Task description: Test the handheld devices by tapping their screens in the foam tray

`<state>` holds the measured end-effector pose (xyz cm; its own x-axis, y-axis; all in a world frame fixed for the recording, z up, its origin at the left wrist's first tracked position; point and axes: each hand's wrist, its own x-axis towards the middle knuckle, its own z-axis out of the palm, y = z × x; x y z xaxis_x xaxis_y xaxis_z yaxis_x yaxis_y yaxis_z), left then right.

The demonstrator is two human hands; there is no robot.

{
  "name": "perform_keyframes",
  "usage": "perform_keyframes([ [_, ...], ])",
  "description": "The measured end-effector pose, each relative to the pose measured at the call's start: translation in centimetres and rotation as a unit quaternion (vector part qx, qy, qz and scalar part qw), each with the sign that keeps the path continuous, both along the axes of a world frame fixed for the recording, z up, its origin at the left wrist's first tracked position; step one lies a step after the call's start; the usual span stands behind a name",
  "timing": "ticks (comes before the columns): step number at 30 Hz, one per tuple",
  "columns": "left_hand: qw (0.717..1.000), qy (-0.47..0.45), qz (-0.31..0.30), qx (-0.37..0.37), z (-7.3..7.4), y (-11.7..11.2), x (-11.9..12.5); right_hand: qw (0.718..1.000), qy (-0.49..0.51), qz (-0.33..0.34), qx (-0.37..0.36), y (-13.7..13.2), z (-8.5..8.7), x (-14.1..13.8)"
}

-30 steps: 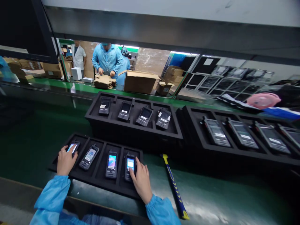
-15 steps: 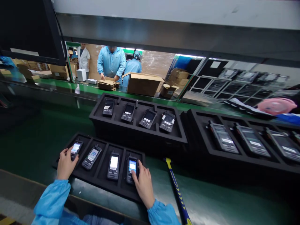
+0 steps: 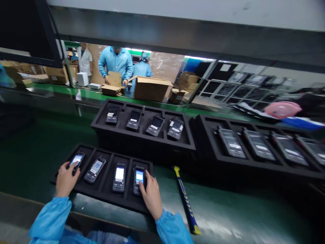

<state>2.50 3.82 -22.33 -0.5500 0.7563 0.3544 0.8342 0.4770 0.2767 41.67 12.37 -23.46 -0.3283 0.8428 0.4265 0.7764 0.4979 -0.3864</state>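
So it's one head-worn cam looking forward and down over the green bench (image 3: pixel 228 210), pretty close to the front tray (image 3: pixel 104 183).

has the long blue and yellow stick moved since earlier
No, judged against the raised black foam tray, the long blue-and-yellow stick lies in the same spot.

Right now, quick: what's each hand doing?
Left hand: loosely open, fingers at the leftmost handset in the front tray.
Right hand: loosely open, thumb and fingers at that tray's rightmost handset.
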Motion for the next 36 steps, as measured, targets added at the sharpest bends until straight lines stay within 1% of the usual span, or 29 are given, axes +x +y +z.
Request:
perform_keyframes([
  [3, 1.0, 0.013, 0.009, 0.0, -0.1, -0.2, -0.2, 1.0, -0.001, 0.008, 0.022, -1.1, 0.6, 0.3],
  [5, 1.0, 0.015, 0.02, -0.013, -0.2, -0.1, -0.4, 1.0, -0.006, 0.01, 0.025, -1.9, 1.0, 0.4],
  [9, 0.998, -0.01, 0.043, -0.042, -0.1, 0.0, -0.2, 1.0, -0.02, 0.016, -0.001, -2.9, 1.8, 0.3],
  [13, 0.997, -0.032, 0.051, -0.052, 0.3, 0.2, 0.0, 0.998, -0.043, 0.013, -0.045, -2.9, 2.3, 0.0],
  [16, 0.996, -0.04, 0.053, -0.054, 0.3, 0.3, -0.1, 0.997, -0.051, 0.01, -0.049, -2.6, 2.2, 0.0],
  [19, 0.997, -0.03, 0.049, -0.05, 0.2, 0.3, -0.1, 0.999, -0.034, 0.003, -0.036, -2.4, 1.7, 0.1],
  [21, 0.998, -0.016, 0.048, -0.048, 0.2, 0.3, 0.0, 0.999, -0.029, -0.002, -0.04, -2.4, 1.5, 0.2],
  [24, 0.996, 0.009, 0.068, -0.054, 0.2, 0.3, 0.2, 0.997, -0.033, -0.008, -0.069, -2.4, 1.4, 0.1],
  [27, 0.993, 0.013, 0.089, -0.081, 0.3, 0.5, 0.3, 0.993, -0.033, -0.027, -0.107, -2.5, 1.6, 0.0],
  [32, 0.992, 0.028, 0.071, -0.101, 0.7, 0.5, 0.6, 0.987, -0.045, -0.033, -0.154, -2.5, 2.2, 0.6],
  [36, 0.992, 0.051, 0.064, -0.097, 0.9, 0.3, 1.9, 0.986, -0.032, -0.027, -0.162, -2.3, 1.9, 2.1],
])
